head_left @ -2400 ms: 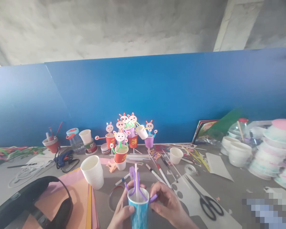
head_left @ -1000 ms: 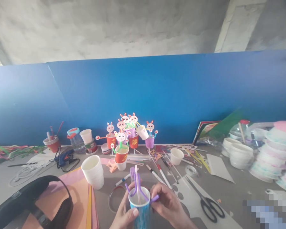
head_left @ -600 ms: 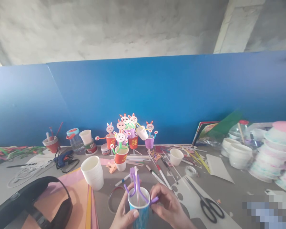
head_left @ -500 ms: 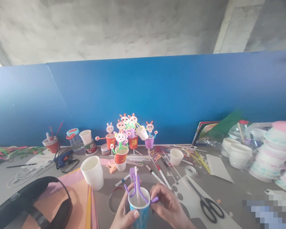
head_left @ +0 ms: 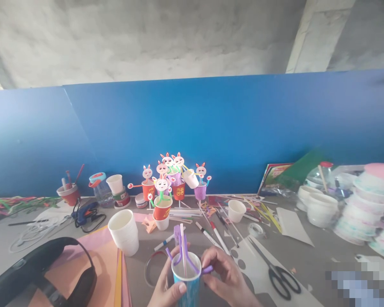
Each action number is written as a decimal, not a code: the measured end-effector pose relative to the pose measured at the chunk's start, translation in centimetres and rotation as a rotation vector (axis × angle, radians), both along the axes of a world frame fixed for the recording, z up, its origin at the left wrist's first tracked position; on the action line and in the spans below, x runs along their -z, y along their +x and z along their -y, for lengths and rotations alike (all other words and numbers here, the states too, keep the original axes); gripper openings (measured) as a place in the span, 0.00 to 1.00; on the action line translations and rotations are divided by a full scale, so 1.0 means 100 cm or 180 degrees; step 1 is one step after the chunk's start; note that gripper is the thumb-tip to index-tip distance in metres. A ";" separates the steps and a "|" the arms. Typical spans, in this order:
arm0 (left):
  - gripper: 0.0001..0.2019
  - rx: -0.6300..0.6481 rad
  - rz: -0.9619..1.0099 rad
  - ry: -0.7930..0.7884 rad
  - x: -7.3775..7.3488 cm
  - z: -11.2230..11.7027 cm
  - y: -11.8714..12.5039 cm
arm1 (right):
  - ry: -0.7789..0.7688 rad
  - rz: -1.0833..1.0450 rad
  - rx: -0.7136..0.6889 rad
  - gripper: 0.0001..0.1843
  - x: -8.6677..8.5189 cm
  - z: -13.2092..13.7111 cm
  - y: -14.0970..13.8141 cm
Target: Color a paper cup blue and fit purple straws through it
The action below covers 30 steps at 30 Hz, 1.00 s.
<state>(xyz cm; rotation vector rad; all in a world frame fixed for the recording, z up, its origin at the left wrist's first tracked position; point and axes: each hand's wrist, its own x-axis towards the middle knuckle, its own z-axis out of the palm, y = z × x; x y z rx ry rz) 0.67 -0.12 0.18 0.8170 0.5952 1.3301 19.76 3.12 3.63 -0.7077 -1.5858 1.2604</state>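
My left hand [head_left: 168, 283] is wrapped around a blue paper cup [head_left: 190, 292] held upright, thumb across its front. A thin pale stick [head_left: 183, 251] rises from inside the cup. A bent purple pipe cleaner [head_left: 192, 264] runs beside the stick, and one purple end sticks out past the cup's left rim. On the right side, another purple end pokes out just below the rim, and my right hand [head_left: 224, 273] has thumb and fingers closed around it. The cup's bottom lies outside the view.
Rabbit-faced cup figures [head_left: 162, 185] stand behind the hands. White stacked cups [head_left: 124, 232] and coloured paper [head_left: 73, 277] are on the left, near a black headset [head_left: 22, 268]. Black-handled scissors [head_left: 281, 277] lie on the right by markers [head_left: 219, 238] and tape [head_left: 256, 230].
Almost nothing differs. Both hands keep their hold on the cup and the pipe cleaner, with only a very slight shift of the view.
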 end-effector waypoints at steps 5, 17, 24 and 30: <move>0.36 0.0045 -0.0030 0.0016 -0.001 0.001 0.001 | -0.0031 -0.0010 0.0007 0.06 -0.002 0.000 0.000; 0.33 -0.0060 0.0109 -0.0065 -0.009 0.001 0.002 | -0.0257 -0.0248 -0.0220 0.08 -0.001 0.004 0.000; 0.32 -0.0171 0.0126 -0.0178 -0.011 0.002 0.003 | -0.0342 -0.0411 -0.0281 0.10 0.004 0.002 0.001; 0.31 -0.0244 0.0197 -0.0094 -0.011 0.002 0.004 | -0.0374 -0.0471 -0.0308 0.10 0.009 0.002 0.000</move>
